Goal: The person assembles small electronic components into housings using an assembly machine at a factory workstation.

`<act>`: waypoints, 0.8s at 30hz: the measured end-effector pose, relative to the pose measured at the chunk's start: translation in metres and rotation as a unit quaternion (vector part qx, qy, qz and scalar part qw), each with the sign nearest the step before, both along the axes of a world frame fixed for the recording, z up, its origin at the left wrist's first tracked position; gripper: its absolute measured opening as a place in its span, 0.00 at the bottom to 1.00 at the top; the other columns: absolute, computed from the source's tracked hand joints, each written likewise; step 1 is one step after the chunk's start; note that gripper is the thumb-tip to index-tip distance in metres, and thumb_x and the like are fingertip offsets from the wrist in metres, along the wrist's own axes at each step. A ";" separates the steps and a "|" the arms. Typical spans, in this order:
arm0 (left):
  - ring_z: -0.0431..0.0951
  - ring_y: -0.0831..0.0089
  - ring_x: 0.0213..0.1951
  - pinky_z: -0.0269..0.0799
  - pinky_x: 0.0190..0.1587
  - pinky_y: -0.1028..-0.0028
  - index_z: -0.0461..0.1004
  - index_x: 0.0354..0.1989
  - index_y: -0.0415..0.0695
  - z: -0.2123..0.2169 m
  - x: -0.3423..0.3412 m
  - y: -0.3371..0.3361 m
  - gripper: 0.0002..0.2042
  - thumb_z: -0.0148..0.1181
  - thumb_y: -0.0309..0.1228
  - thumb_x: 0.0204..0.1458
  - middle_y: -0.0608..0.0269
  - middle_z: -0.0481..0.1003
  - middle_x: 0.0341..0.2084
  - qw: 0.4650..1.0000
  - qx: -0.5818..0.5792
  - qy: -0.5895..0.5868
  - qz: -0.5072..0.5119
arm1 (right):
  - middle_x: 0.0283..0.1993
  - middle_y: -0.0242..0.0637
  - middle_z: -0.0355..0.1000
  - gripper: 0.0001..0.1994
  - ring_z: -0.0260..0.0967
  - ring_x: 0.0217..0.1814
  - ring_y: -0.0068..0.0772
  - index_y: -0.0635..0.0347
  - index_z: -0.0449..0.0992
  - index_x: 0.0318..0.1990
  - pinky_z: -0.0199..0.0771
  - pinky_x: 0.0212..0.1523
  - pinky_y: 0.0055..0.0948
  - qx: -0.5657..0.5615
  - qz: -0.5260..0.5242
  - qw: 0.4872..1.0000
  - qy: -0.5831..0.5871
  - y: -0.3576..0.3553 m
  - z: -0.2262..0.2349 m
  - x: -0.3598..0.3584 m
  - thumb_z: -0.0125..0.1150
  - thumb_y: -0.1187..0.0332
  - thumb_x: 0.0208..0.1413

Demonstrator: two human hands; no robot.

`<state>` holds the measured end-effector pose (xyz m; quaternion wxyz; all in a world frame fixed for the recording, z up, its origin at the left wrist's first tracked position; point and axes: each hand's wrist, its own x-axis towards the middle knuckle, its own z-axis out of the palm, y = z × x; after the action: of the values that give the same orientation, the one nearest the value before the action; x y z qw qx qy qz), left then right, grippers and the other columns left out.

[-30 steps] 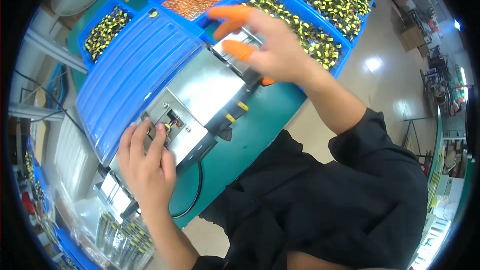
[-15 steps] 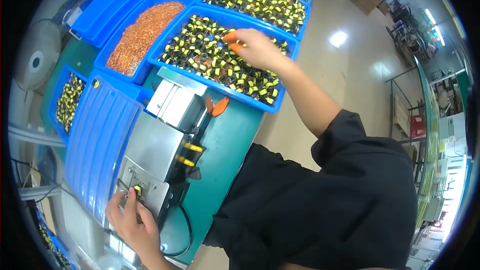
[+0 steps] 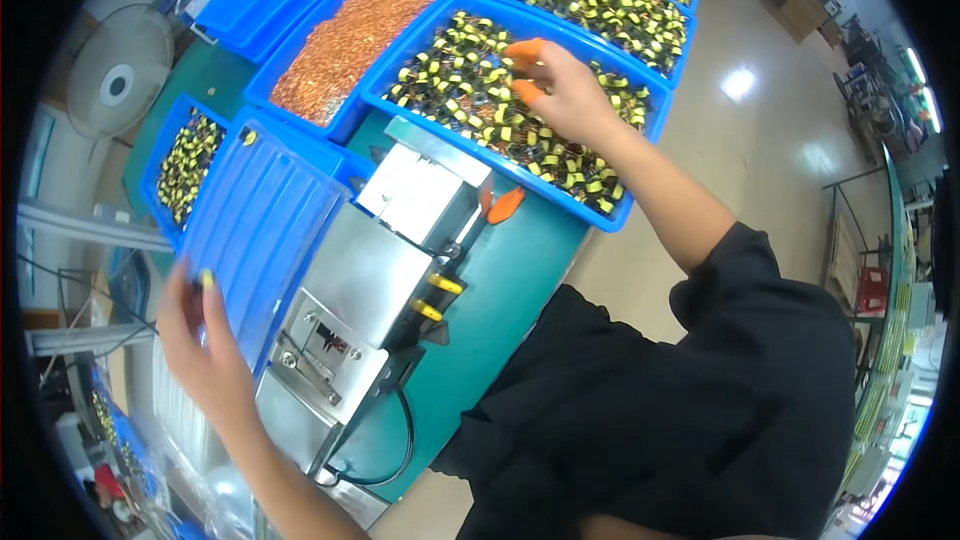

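Observation:
Between the fingertips of my left hand [image 3: 208,345] is a small coil part [image 3: 207,278] with yellow tape, slightly blurred. This hand is over the ribbed translucent blue lid [image 3: 262,202], left of the metal machine [image 3: 372,258]. The machine's front plate [image 3: 352,365] has a dark slot with bits of coppery wire in it. My right hand [image 3: 572,100], with orange finger cots on its fingertips, hovers over a blue bin [image 3: 447,130] full of black-and-yellow coil parts [image 3: 468,90]. Its thumb and fingers are apart, and nothing shows between them.
Behind stand a blue bin of copper clippings [image 3: 355,45] and another bin of coil parts [image 3: 600,0]. A smaller coil bin [image 3: 190,165] sits at the left, near a fan [image 3: 117,85]. Orange finger cots [image 3: 506,206] and a black cable [image 3: 410,440] lie beside the machine.
My left hand has moved from the machine's front plate leftward and up, carrying the coil part away. My right hand stays over the same bin. The whole view has shifted.

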<state>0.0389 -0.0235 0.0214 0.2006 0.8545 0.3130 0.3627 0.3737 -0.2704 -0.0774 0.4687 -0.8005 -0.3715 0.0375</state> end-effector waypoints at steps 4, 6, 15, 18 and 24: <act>0.78 0.71 0.42 0.72 0.48 0.73 0.74 0.50 0.37 -0.018 0.057 0.093 0.16 0.62 0.30 0.55 0.56 0.79 0.41 0.991 0.007 0.130 -0.013 | 0.51 0.36 0.68 0.21 0.67 0.55 0.29 0.57 0.67 0.58 0.69 0.57 0.31 0.034 0.018 0.998 0.040 -0.004 -0.011 0.007 0.56 0.75 0.55; 0.79 0.70 0.42 0.73 0.48 0.72 0.75 0.50 0.37 -0.040 0.084 0.128 0.16 0.62 0.29 0.54 0.56 0.79 0.40 0.990 -0.031 0.134 -0.026 | 0.49 0.35 0.68 0.22 0.67 0.52 0.28 0.56 0.67 0.58 0.70 0.54 0.30 0.004 0.012 0.997 0.079 -0.006 -0.009 0.008 0.57 0.75 0.55; 0.79 0.68 0.43 0.73 0.49 0.71 0.74 0.53 0.39 -0.052 0.119 0.141 0.18 0.62 0.28 0.53 0.53 0.78 0.44 0.979 -0.095 0.155 -0.090 | 0.51 0.38 0.74 0.16 0.72 0.46 0.26 0.61 0.66 0.56 0.71 0.48 0.26 0.095 0.044 0.964 0.243 -0.002 0.005 0.010 0.55 0.70 0.62; 0.79 0.67 0.42 0.74 0.46 0.70 0.74 0.55 0.42 -0.047 0.114 0.128 0.19 0.62 0.29 0.53 0.53 0.76 0.48 0.984 -0.077 0.147 -0.069 | 0.51 0.39 0.74 0.14 0.73 0.42 0.24 0.61 0.68 0.54 0.72 0.46 0.24 0.138 0.042 0.929 0.340 -0.007 0.004 0.013 0.53 0.68 0.64; 0.76 0.66 0.46 0.72 0.47 0.69 0.73 0.55 0.42 -0.011 0.044 0.090 0.16 0.57 0.27 0.57 0.54 0.72 0.52 0.993 0.036 0.079 -0.082 | 0.52 0.41 0.73 0.18 0.69 0.49 0.26 0.60 0.70 0.53 0.70 0.50 0.26 0.200 0.112 0.889 0.396 -0.008 0.004 0.009 0.60 0.77 0.54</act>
<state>0.0830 0.0664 0.0108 0.1737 0.9099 0.2437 0.2872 0.3824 -0.2789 -0.0736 0.7201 -0.5611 -0.2420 0.3287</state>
